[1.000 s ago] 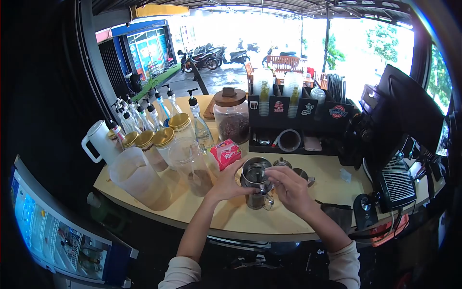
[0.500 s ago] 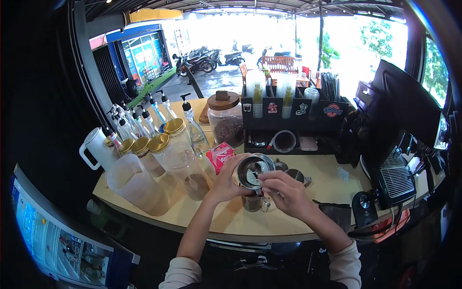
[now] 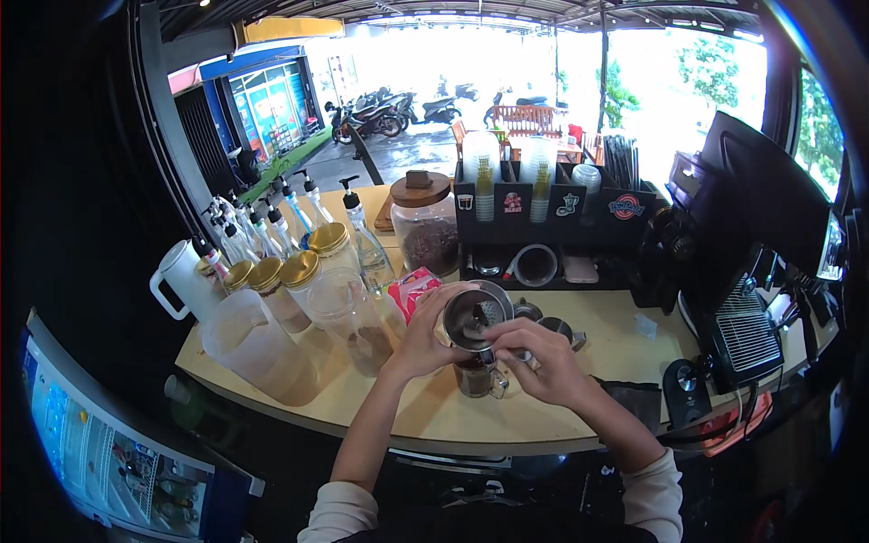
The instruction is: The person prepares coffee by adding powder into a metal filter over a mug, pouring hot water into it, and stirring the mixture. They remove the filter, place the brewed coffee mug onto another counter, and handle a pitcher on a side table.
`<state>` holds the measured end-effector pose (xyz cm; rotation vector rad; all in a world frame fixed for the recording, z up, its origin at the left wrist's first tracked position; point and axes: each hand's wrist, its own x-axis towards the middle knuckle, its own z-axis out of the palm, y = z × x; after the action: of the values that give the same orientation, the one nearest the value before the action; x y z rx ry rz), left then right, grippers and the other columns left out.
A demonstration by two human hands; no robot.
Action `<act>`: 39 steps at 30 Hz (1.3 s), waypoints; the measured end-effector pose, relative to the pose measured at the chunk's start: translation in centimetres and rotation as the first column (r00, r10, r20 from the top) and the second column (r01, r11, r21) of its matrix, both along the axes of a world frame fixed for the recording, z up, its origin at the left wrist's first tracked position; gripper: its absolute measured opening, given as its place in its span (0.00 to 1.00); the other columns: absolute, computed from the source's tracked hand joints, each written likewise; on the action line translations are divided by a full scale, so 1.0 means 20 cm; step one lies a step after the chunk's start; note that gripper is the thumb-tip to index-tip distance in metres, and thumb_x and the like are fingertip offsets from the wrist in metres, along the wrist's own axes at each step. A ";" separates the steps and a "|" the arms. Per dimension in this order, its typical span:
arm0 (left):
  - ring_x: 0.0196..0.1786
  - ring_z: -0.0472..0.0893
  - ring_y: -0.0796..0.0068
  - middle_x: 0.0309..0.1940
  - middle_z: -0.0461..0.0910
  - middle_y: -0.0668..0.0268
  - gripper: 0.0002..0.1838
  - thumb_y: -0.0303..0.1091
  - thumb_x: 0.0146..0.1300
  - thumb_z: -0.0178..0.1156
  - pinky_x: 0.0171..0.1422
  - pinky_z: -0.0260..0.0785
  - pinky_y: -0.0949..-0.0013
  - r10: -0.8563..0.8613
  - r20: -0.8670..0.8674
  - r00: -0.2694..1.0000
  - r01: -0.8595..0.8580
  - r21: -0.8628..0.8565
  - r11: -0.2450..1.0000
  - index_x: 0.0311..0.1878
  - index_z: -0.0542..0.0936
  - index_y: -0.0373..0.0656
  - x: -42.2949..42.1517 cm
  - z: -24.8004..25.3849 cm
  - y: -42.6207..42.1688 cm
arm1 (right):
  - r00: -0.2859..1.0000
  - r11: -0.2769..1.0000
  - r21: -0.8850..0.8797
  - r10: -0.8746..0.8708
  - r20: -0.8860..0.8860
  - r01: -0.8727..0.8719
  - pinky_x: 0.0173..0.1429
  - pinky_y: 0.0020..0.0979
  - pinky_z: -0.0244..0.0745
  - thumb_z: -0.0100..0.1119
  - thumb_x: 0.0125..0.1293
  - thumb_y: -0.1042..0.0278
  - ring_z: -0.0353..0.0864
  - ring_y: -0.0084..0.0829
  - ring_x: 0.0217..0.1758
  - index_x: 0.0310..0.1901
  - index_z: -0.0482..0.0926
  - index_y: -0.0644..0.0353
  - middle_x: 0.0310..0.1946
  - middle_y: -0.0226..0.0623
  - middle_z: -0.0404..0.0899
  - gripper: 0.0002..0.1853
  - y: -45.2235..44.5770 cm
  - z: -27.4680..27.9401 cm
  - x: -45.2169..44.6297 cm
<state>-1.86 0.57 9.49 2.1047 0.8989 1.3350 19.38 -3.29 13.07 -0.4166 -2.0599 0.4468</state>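
Note:
My left hand (image 3: 424, 337) is closed around a metal pitcher (image 3: 464, 319), which is tilted so that its inside shows. A little whitish residue and a dark patch with light specks show in it. At the pitcher's near right rim, my right hand (image 3: 541, 360) is closed in a pinch on a slim utensil; its far end is hard to make out. Directly below stands a glass mug (image 3: 474, 382) with dark contents, partly hidden by the pitcher and fingers. Behind my left hand lies a pink and white packet (image 3: 412, 291).
Clear plastic containers (image 3: 339, 308), gold-lidded jars (image 3: 300, 271) and pump bottles (image 3: 367, 240) crowd the left. A wooden-lidded jar (image 3: 425, 231) and a black cup organizer (image 3: 561, 213) stand behind. Small metal vessels (image 3: 554, 328) sit right of the pitcher, and a black scale-like device (image 3: 685, 394) farther right.
The pitcher has shifted slightly left and changed its tilt. Less of the white foam inside shows. My right hand has moved slightly at the rim, while the mug stays put.

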 end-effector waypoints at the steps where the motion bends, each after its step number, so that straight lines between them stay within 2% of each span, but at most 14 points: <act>1: 0.67 0.69 0.66 0.61 0.73 0.68 0.47 0.32 0.33 0.76 0.75 0.49 0.57 -0.019 0.005 1.000 0.019 0.013 1.000 0.64 0.69 0.50 0.00 0.01 0.00 | 0.999 0.999 0.030 -0.038 -0.038 0.039 0.45 0.31 0.79 0.60 0.61 0.80 0.83 0.34 0.43 0.39 0.76 0.64 0.45 0.41 0.81 0.06 0.00 0.01 0.00; 4: 0.68 0.69 0.66 0.61 0.73 0.69 0.47 0.32 0.33 0.76 0.75 0.48 0.57 0.001 -0.048 0.999 0.000 0.037 0.999 0.64 0.69 0.51 0.00 0.03 -0.01 | 0.996 0.997 -0.018 0.073 0.055 -0.073 0.46 0.30 0.78 0.59 0.62 0.80 0.83 0.34 0.43 0.39 0.75 0.65 0.44 0.42 0.81 0.05 0.00 0.01 0.01; 8: 0.68 0.69 0.67 0.62 0.73 0.69 0.48 0.32 0.33 0.76 0.76 0.47 0.57 -0.011 -0.046 0.999 0.012 0.010 1.000 0.65 0.69 0.51 0.00 0.02 -0.01 | 0.998 0.997 -0.056 0.056 0.022 -0.054 0.46 0.31 0.78 0.58 0.63 0.80 0.83 0.33 0.43 0.38 0.75 0.65 0.44 0.42 0.81 0.04 0.02 0.01 0.02; 10: 0.68 0.69 0.67 0.62 0.73 0.70 0.48 0.32 0.33 0.76 0.75 0.47 0.56 0.008 -0.091 0.996 -0.002 0.070 0.998 0.65 0.68 0.52 0.01 0.05 -0.02 | 0.998 0.997 -0.049 0.062 0.003 -0.062 0.46 0.31 0.77 0.57 0.64 0.79 0.82 0.33 0.43 0.38 0.74 0.65 0.43 0.42 0.81 0.03 0.02 0.02 0.01; 14: 0.68 0.69 0.67 0.62 0.73 0.71 0.48 0.32 0.33 0.76 0.75 0.47 0.55 0.015 -0.135 0.991 -0.005 0.073 0.997 0.65 0.68 0.53 0.00 0.04 -0.01 | 0.994 0.992 -0.089 0.097 0.042 -0.093 0.46 0.31 0.77 0.55 0.65 0.77 0.82 0.33 0.43 0.39 0.74 0.64 0.44 0.42 0.80 0.02 0.04 0.01 0.02; 16: 0.68 0.69 0.67 0.62 0.73 0.71 0.47 0.32 0.34 0.76 0.75 0.46 0.54 0.012 -0.144 0.989 0.001 0.088 0.996 0.65 0.68 0.53 0.01 0.04 -0.02 | 0.997 0.994 -0.097 0.035 -0.073 -0.042 0.47 0.31 0.76 0.54 0.67 0.75 0.82 0.33 0.43 0.40 0.75 0.64 0.43 0.42 0.81 0.03 0.04 0.01 0.01; 20: 0.67 0.70 0.67 0.62 0.73 0.71 0.47 0.32 0.35 0.76 0.75 0.46 0.54 0.011 -0.158 0.987 0.005 0.097 0.995 0.65 0.68 0.53 -0.01 0.04 -0.01 | 0.994 0.981 -0.166 0.105 0.004 -0.103 0.47 0.33 0.76 0.54 0.68 0.74 0.81 0.32 0.42 0.40 0.75 0.64 0.43 0.43 0.81 0.04 0.04 0.01 0.03; 22: 0.67 0.70 0.67 0.62 0.73 0.71 0.47 0.32 0.35 0.76 0.75 0.46 0.54 0.009 -0.157 0.988 0.005 0.086 0.996 0.65 0.68 0.53 0.00 0.04 -0.02 | 0.993 0.980 -0.176 0.080 -0.089 -0.095 0.48 0.33 0.76 0.53 0.69 0.73 0.81 0.32 0.42 0.40 0.75 0.65 0.42 0.42 0.81 0.05 0.05 0.00 0.03; 25: 0.67 0.70 0.66 0.62 0.73 0.71 0.47 0.32 0.36 0.76 0.75 0.45 0.53 0.017 -0.183 0.983 0.008 0.136 0.991 0.65 0.67 0.54 0.01 0.06 -0.02 | 0.990 0.981 -0.143 0.137 0.025 -0.132 0.49 0.32 0.77 0.52 0.68 0.77 0.82 0.33 0.45 0.47 0.74 0.66 0.44 0.42 0.80 0.08 0.06 0.01 0.04; 29: 0.67 0.70 0.65 0.62 0.73 0.71 0.46 0.33 0.36 0.76 0.74 0.44 0.50 0.040 -0.221 0.975 -0.012 0.126 0.992 0.64 0.67 0.55 0.00 0.06 -0.04 | 0.994 0.961 -0.252 0.112 -0.011 -0.111 0.47 0.30 0.77 0.51 0.69 0.77 0.82 0.30 0.44 0.46 0.74 0.66 0.44 0.42 0.81 0.07 0.06 0.01 0.04; 32: 0.66 0.71 0.65 0.62 0.73 0.69 0.46 0.34 0.36 0.77 0.74 0.42 0.47 0.056 -0.230 0.972 -0.021 0.151 0.988 0.64 0.67 0.56 0.01 0.08 -0.04 | 0.988 0.961 -0.241 0.119 -0.098 -0.140 0.44 0.30 0.78 0.50 0.69 0.77 0.83 0.28 0.41 0.45 0.76 0.67 0.42 0.42 0.82 0.07 0.08 0.00 0.03; 34: 0.66 0.71 0.65 0.62 0.73 0.68 0.46 0.35 0.36 0.77 0.74 0.41 0.46 0.101 -0.297 0.950 -0.041 0.201 0.979 0.64 0.67 0.56 -0.01 0.09 -0.05 | 0.991 0.927 -0.355 0.135 0.011 -0.123 0.42 0.29 0.78 0.49 0.69 0.77 0.83 0.27 0.37 0.43 0.77 0.67 0.36 0.40 0.83 0.07 0.10 0.01 0.05; 38: 0.66 0.71 0.65 0.62 0.73 0.68 0.46 0.36 0.36 0.77 0.74 0.41 0.46 0.093 -0.306 0.947 -0.033 0.195 0.980 0.64 0.67 0.55 -0.02 0.09 -0.05 | 0.994 0.945 -0.306 0.101 -0.049 -0.112 0.39 0.28 0.78 0.51 0.69 0.76 0.83 0.25 0.34 0.42 0.77 0.67 0.31 0.38 0.83 0.07 0.15 0.03 0.06; 39: 0.66 0.71 0.64 0.62 0.73 0.68 0.46 0.36 0.37 0.77 0.74 0.41 0.47 0.103 -0.321 0.942 -0.037 0.204 0.978 0.64 0.67 0.55 -0.02 0.09 -0.05 | 0.988 0.936 -0.326 0.152 0.026 -0.136 0.39 0.27 0.77 0.51 0.68 0.76 0.83 0.24 0.34 0.42 0.77 0.67 0.31 0.38 0.83 0.06 0.15 0.05 0.06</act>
<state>-2.17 -0.40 11.35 2.5232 1.0194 1.1626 20.57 -0.28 14.10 -0.4759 -2.0777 0.8792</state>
